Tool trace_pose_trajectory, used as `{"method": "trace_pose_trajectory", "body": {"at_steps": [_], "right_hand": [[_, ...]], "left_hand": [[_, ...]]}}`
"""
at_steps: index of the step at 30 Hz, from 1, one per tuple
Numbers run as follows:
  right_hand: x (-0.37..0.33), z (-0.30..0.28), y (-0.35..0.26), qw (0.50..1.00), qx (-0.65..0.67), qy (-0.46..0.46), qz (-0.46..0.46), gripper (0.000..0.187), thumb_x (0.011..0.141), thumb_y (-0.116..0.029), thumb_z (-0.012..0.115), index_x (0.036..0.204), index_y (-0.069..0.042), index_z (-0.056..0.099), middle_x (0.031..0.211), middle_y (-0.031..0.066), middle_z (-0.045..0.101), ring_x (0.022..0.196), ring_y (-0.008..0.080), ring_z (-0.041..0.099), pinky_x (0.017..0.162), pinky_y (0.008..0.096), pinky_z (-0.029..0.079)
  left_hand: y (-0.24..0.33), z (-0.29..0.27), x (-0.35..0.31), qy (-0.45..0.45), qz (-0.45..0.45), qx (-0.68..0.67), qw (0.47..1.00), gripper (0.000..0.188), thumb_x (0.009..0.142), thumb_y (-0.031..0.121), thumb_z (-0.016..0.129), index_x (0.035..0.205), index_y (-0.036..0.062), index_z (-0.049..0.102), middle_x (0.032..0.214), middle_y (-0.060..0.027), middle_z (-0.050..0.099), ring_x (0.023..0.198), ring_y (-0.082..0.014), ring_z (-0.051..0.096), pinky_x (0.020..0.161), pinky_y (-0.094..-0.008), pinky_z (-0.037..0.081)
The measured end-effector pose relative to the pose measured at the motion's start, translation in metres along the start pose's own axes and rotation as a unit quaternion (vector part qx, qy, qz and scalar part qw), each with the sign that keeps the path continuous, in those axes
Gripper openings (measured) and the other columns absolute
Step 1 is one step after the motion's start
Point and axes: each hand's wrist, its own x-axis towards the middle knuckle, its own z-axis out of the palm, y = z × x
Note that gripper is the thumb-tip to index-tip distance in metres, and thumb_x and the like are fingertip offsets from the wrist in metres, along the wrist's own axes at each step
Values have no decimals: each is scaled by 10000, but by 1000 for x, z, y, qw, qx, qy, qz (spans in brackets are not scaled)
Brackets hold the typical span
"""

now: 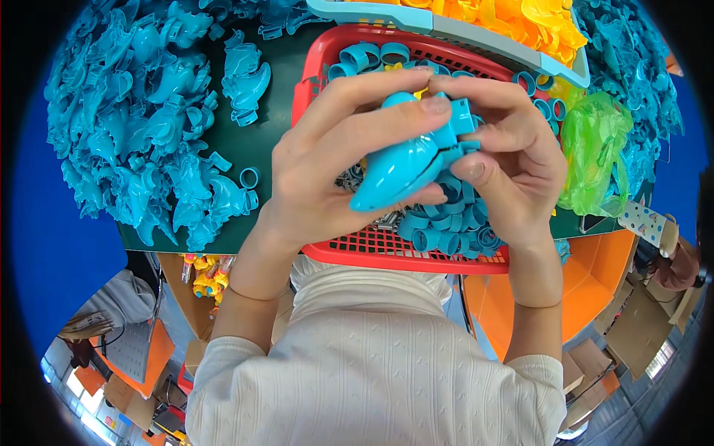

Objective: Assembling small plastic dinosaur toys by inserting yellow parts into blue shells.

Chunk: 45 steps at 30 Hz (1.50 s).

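Note:
A glossy blue plastic shell part (394,175) is held up between both hands. It has a rounded, pointed body with a dark seam along it and a squarish end with tabs. My left hand (316,152) grips the rounded body, thumb on top and fingers around it. At the squarish end, my right hand (524,152) pinches with thumb and fingertips, which partly hide it. Beneath the hands stands a red plastic basket (405,260) holding many blue rings (446,241). Small silvery metal pieces (387,221) lie in it too, mostly covered by my left hand.
Heaped blue shell parts (149,119) cover the left of the dark green table (279,97). A blue-grey tray (476,41) of yellow parts (520,26) stands behind the basket. A green plastic bag (595,149) lies at right, above an orange box (587,286) below table level.

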Motion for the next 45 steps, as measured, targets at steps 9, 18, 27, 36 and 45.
{"method": "trace_pose_trajectory", "body": {"at_steps": [9,18,27,36,45], "right_hand": [[4,-3,-7,999,14,-9,46,245,781,-207,685,746,-35,514,1083,211,551,1037,290,553,894,405,432],[7,5,-13,987,95,81,98,353,701,-259,750,833,3,553,1068,154,558,1004,199,549,880,352,451],[5,-9,-11,993,-112,-30,17,478,712,-331,704,1011,22,584,944,89,546,853,150,538,749,273,485],[6,-4,-9,975,-195,-20,-108,457,732,-317,687,1019,15,558,941,91,518,877,171,520,781,276,452],[8,-6,-2,968,-182,-57,-161,406,747,-265,676,1033,-8,544,1030,145,534,941,209,546,778,297,463]], "left_hand": [[10,4,0,61,28,50,996,514,557,148,812,1035,90,632,1003,-124,583,822,-235,611,656,-297,525],[7,-4,6,6,47,59,997,570,636,360,771,1060,30,581,1041,-183,572,932,-282,589,777,-338,494],[0,-1,-3,20,-44,-149,988,547,664,275,756,1075,-33,568,1062,-168,595,1004,-297,571,876,-375,446],[4,3,3,76,-79,-227,968,593,621,281,787,1068,-36,561,1069,-185,590,996,-297,572,869,-369,447],[2,-2,0,26,-16,-139,990,618,557,221,823,1064,-33,576,1055,-175,602,989,-289,583,858,-362,460]]}}
